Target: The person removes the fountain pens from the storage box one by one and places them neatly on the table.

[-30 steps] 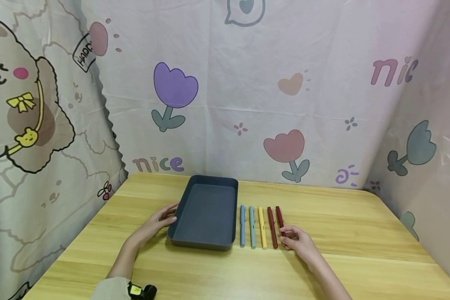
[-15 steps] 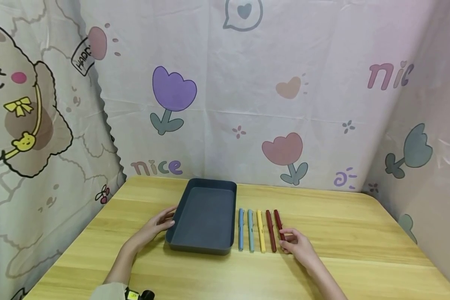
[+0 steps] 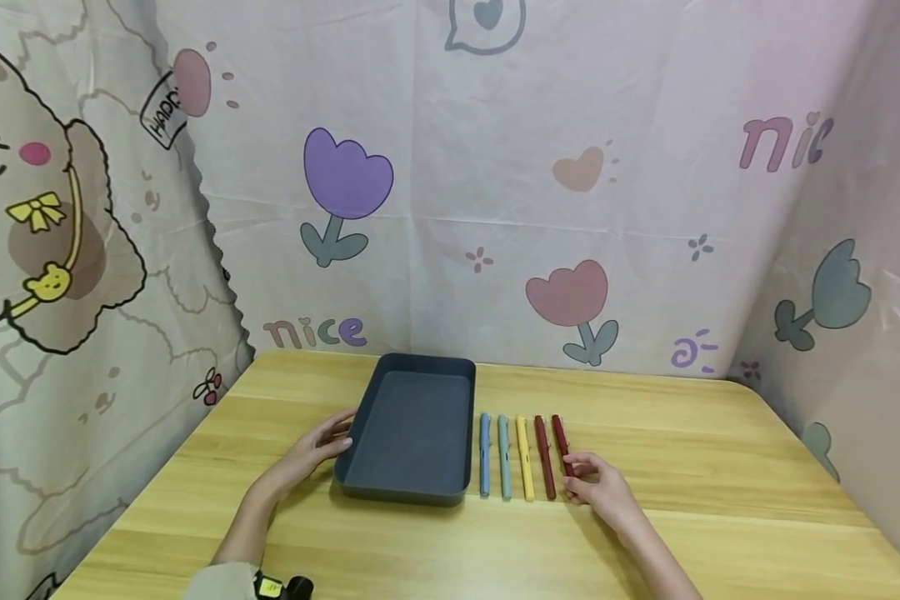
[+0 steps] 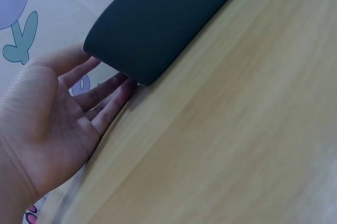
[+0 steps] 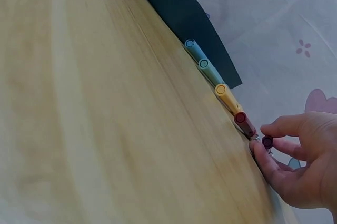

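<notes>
A dark grey rectangular tray [image 3: 412,433] lies on the table, nothing inside it. My left hand [image 3: 311,454] rests at its left side; in the left wrist view that hand [image 4: 58,108] touches the tray's outer wall [image 4: 152,23] with nearly straight fingers. Right of the tray lies a row of pens: blue [image 3: 485,454], teal [image 3: 505,457], yellow [image 3: 525,458] and dark red [image 3: 545,457]. At the row's right end, my right hand [image 3: 598,487] pinches the near end of a second dark red pen [image 3: 561,435], slightly tilted. The right wrist view shows this pen's round end [image 5: 268,142] between thumb and fingers.
The wooden table [image 3: 690,467] has a rounded far right corner. A printed cloth [image 3: 435,167] hangs behind it and along both sides. A black device with a yellow label [image 3: 272,587] sits on my left wrist.
The head view shifts slightly down and back up. Both hands, the tray and the pens keep nearly the same places.
</notes>
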A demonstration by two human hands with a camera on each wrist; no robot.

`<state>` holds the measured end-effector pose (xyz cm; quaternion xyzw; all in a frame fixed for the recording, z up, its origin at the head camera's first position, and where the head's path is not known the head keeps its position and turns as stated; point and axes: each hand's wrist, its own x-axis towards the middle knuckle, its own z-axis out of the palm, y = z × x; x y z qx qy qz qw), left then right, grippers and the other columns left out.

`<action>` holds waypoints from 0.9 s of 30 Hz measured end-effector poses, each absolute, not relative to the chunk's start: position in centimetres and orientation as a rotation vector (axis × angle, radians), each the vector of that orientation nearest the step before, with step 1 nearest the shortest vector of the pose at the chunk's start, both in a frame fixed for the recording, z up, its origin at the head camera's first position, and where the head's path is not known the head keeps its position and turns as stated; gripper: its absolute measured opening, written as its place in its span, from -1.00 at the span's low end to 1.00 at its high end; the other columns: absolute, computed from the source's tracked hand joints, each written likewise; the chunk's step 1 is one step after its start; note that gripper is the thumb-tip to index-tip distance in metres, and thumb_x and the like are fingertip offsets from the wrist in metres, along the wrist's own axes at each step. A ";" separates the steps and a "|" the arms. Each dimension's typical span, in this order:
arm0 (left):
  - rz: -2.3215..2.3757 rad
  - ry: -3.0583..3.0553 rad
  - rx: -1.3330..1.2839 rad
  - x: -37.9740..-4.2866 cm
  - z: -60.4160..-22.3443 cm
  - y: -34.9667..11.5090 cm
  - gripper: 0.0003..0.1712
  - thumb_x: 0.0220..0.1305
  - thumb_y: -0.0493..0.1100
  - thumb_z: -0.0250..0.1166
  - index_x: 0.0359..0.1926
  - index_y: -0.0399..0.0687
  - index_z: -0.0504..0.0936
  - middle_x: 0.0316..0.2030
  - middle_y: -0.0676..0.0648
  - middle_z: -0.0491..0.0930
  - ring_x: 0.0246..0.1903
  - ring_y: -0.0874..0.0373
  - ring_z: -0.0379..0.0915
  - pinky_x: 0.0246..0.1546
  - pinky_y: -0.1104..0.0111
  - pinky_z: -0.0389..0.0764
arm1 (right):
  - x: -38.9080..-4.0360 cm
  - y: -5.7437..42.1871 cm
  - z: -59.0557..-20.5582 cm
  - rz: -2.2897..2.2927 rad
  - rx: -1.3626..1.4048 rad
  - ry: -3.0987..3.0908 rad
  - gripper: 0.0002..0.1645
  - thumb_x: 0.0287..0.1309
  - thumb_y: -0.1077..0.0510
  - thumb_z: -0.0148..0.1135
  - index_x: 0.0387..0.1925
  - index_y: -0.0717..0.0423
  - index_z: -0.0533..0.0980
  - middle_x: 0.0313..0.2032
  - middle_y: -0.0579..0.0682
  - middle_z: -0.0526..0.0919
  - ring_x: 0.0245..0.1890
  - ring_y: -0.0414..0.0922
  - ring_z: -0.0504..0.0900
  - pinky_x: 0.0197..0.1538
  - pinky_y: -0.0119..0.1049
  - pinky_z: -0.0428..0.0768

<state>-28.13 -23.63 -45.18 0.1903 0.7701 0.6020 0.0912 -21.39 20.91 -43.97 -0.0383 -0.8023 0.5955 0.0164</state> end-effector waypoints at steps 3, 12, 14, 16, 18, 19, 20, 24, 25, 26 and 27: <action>1.784 2.293 0.575 -28.1 -45.1 -23.6 -0.34 0.36 -0.15 0.06 0.39 -0.17 0.06 0.30 -0.37 0.04 0.28 -0.25 -0.10 0.18 -0.04 0.10 | -21.4 21.0 -44.0 1.843 -0.114 -2.499 -0.60 0.01 0.42 0.22 -0.04 0.38 0.44 -0.24 0.17 0.43 -0.43 -0.05 0.57 -0.40 -0.29 0.58; 1.784 2.296 0.594 -27.9 -45.0 -23.5 -0.35 0.36 -0.17 0.06 0.39 -0.19 0.06 0.29 -0.40 0.03 0.27 -0.28 -0.09 0.17 -0.04 0.13 | -21.2 20.8 -43.8 1.714 -0.108 -2.551 -0.61 -0.01 0.40 0.25 -0.06 0.32 0.48 -0.27 0.13 0.49 -0.43 -0.07 0.56 -0.45 -0.30 0.56; 1.781 2.300 0.595 -27.9 -45.1 -23.5 -0.35 0.36 -0.17 0.06 0.39 -0.19 0.06 0.29 -0.40 0.04 0.27 -0.28 -0.09 0.17 -0.04 0.13 | -21.2 20.7 -43.8 1.672 -0.101 -2.565 -0.61 -0.02 0.40 0.25 -0.07 0.32 0.48 -0.28 0.13 0.50 -0.43 -0.08 0.55 -0.46 -0.30 0.56; 1.775 2.302 0.590 -28.0 -45.1 -23.6 -0.35 0.36 -0.17 0.06 0.39 -0.19 0.06 0.29 -0.39 0.05 0.27 -0.27 -0.08 0.17 -0.02 0.14 | -21.1 20.7 -43.8 1.651 -0.099 -2.573 -0.62 -0.01 0.40 0.24 -0.07 0.31 0.48 -0.29 0.12 0.50 -0.44 -0.08 0.54 -0.47 -0.31 0.55; 1.772 2.304 0.575 -28.1 -45.2 -23.6 -0.34 0.36 -0.15 0.06 0.39 -0.17 0.06 0.29 -0.37 0.06 0.27 -0.24 -0.07 0.17 0.01 0.16 | -21.1 20.6 -43.8 1.641 -0.100 -2.574 -0.63 -0.01 0.41 0.23 -0.08 0.30 0.49 -0.31 0.11 0.50 -0.44 -0.09 0.54 -0.48 -0.32 0.54; 1.770 2.306 0.573 -28.1 -45.2 -23.6 -0.34 0.36 -0.15 0.07 0.39 -0.17 0.06 0.29 -0.37 0.06 0.27 -0.24 -0.07 0.17 0.02 0.16 | -21.1 20.6 -43.8 1.637 -0.098 -2.574 -0.63 0.00 0.41 0.22 -0.08 0.30 0.49 -0.31 0.11 0.50 -0.44 -0.09 0.53 -0.48 -0.32 0.54; 1.772 2.306 0.571 -28.1 -45.2 -23.6 -0.34 0.36 -0.14 0.07 0.39 -0.18 0.06 0.29 -0.36 0.06 0.27 -0.24 -0.06 0.17 0.02 0.16 | -21.1 20.6 -43.7 1.636 -0.102 -2.572 -0.63 0.00 0.41 0.22 -0.08 0.30 0.49 -0.31 0.10 0.50 -0.44 -0.09 0.54 -0.49 -0.33 0.54; 1.775 2.306 0.568 -28.1 -45.1 -23.6 -0.33 0.35 -0.13 0.08 0.39 -0.17 0.06 0.30 -0.36 0.05 0.27 -0.24 -0.07 0.18 0.01 0.14 | -21.1 20.6 -43.7 1.601 -0.096 -2.578 -0.64 -0.01 0.42 0.23 -0.09 0.31 0.49 -0.33 0.09 0.50 -0.46 -0.10 0.54 -0.50 -0.33 0.54; 1.778 2.305 0.566 -28.2 -45.2 -23.6 -0.33 0.35 -0.13 0.08 0.39 -0.17 0.06 0.30 -0.36 0.05 0.27 -0.24 -0.07 0.18 0.00 0.14 | -21.1 20.6 -43.7 1.591 -0.092 -2.581 -0.64 -0.01 0.42 0.23 -0.09 0.31 0.49 -0.33 0.09 0.50 -0.46 -0.10 0.54 -0.50 -0.33 0.54; 1.785 2.302 0.556 -28.2 -45.2 -23.6 -0.33 0.35 -0.13 0.08 0.39 -0.16 0.07 0.30 -0.35 0.06 0.27 -0.23 -0.06 0.18 0.00 0.13 | -21.1 20.6 -43.7 1.578 -0.089 -2.585 -0.64 -0.01 0.42 0.23 -0.09 0.32 0.49 -0.34 0.09 0.50 -0.46 -0.11 0.54 -0.50 -0.33 0.54; 1.787 2.300 0.550 -28.2 -45.1 -23.6 -0.33 0.35 -0.13 0.08 0.39 -0.15 0.07 0.30 -0.34 0.06 0.27 -0.22 -0.06 0.18 0.00 0.13 | -21.1 20.6 -43.7 1.568 -0.088 -2.586 -0.64 -0.01 0.42 0.24 -0.09 0.32 0.49 -0.34 0.09 0.50 -0.46 -0.11 0.54 -0.50 -0.33 0.54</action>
